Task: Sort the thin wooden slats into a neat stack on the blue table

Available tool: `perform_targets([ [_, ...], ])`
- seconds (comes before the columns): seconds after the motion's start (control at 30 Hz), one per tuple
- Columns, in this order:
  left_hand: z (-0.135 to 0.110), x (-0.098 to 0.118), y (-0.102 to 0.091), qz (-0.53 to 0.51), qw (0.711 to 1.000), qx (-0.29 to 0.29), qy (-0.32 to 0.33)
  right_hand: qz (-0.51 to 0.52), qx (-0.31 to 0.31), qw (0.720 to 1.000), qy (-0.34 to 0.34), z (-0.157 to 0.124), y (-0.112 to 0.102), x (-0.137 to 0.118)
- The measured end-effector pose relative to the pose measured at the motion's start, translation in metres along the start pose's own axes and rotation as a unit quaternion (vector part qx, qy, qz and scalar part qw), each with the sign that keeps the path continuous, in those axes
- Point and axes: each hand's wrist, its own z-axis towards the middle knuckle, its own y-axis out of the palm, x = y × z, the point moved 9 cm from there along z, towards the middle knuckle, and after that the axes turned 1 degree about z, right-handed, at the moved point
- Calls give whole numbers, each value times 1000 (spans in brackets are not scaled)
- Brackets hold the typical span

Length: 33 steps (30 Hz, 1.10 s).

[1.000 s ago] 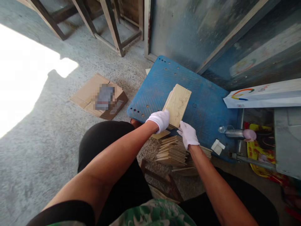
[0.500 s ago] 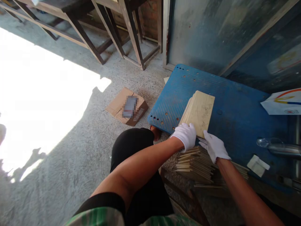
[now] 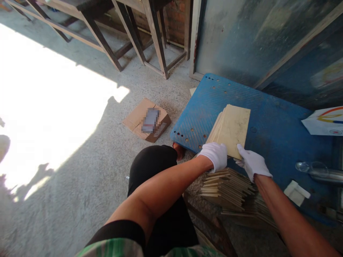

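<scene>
A fanned stack of thin, pale wooden boards (image 3: 215,130) lies on the blue plastic table (image 3: 273,114). My left hand (image 3: 215,156), in a white glove, is closed around the stack's near left edge, its fingertips partly hidden. The top board (image 3: 235,125) is turned slightly off the ones beneath and bears dark smudges. At its near right corner my gloved right hand (image 3: 252,160) grips it, thumb on the upper face and fingers underneath. Below both hands, beside the table's near edge, sits a larger pile of similar boards (image 3: 227,187).
A cardboard box (image 3: 135,119) with a blurred item on top rests on the concrete floor, left of the table. At the right are a white printed bag (image 3: 325,121), a small white box (image 3: 296,192) and a metal cylinder (image 3: 321,170). Wooden benches (image 3: 102,46) stand behind.
My right hand has moved a little right, its thumb now lying over the board's corner. The top board has swung slightly rightward from the stack. The left hand keeps its hold; the view shifted slightly.
</scene>
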Motion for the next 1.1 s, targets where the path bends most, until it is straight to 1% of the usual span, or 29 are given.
perform_targets([
  [0.07,3,0,2,-7,1000,1,10,-13,17,1000,16,-4,-4,-5],
  [0.13,5,-1,3,-13,1000,4,19,-32,19,999,29,-7,-4,-10],
  [0.2,5,-1,2,-21,1000,6,21,-50,0,998,29,-8,0,-15],
  [0.27,4,-1,0,-27,999,7,22,-54,-33,998,26,-9,7,-19],
  [0.33,3,-3,-4,-36,999,9,17,-30,-64,997,16,-11,13,-23],
  [0.4,4,-8,-10,-63,998,23,3,13,-75,997,3,-15,14,-28],
  [0.47,5,-16,-19,-110,992,56,-20,67,-78,995,-1,-23,12,-31],
  [0.53,7,-28,-31,-168,979,103,-48,116,-89,989,7,-36,12,-31],
  [0.6,9,-39,-41,-233,960,140,-71,146,-105,984,17,-53,12,-28],
  [0.63,9,-42,-44,-272,948,147,-75,154,-107,982,19,-62,11,-26],
  [0.7,11,-43,-45,-373,915,138,-67,160,-108,981,26,-80,9,-18],
  [0.73,12,-41,-44,-435,890,126,-55,160,-109,981,27,-88,7,-14],
  [0.83,13,-29,-39,-609,789,78,-5,131,-123,983,24,-110,6,-1],
  [0.87,13,-25,-37,-648,759,60,10,121,-130,984,21,-115,6,3],
  [0.93,13,-19,-31,-698,715,34,23,123,-149,981,17,-124,8,11],
  [0.97,12,-18,-29,-712,702,28,22,133,-162,978,16,-127,8,15],
  [1.0,12,-18,-27,-718,695,29,20,145,-174,974,16,-130,9,18],
  [1.03,11,-19,-26,-718,695,32,18,155,-184,971,18,-132,9,21],
  [1.1,8,-15,-25,-700,713,25,32,160,-188,969,19,-136,7,26],
])
